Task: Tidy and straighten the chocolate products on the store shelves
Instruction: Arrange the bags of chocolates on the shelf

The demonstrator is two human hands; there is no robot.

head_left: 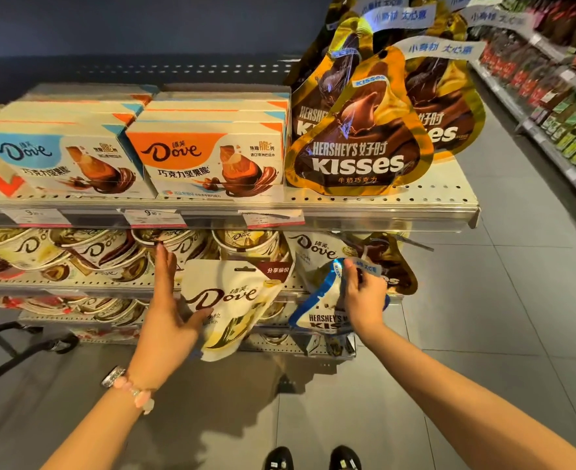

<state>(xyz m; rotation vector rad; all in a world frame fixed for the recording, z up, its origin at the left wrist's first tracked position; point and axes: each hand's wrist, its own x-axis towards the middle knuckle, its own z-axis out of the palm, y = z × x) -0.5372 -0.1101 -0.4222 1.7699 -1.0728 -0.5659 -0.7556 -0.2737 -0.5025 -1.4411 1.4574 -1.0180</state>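
My left hand (167,310) holds a white Dove pouch (232,300) by its left edge, thumb across the front and fingers pointing up behind it, in front of the second shelf. My right hand (364,296) grips a blue-and-white Hershey's Kisses bag (320,313) near its top, tilted out from the same shelf. Behind it stand another white Dove pouch (317,252) and a gold Kisses bag (391,262). Dove cups (86,249) fill the shelf's left part.
The top shelf (415,205) carries Dove boxes, blue (52,161) and orange (208,161), and large gold Kisses bags (361,140). A second aisle of shelves (551,106) runs at the right. A dark trolley frame (15,347) stands low left. My shoes (313,459) are on grey floor tiles.
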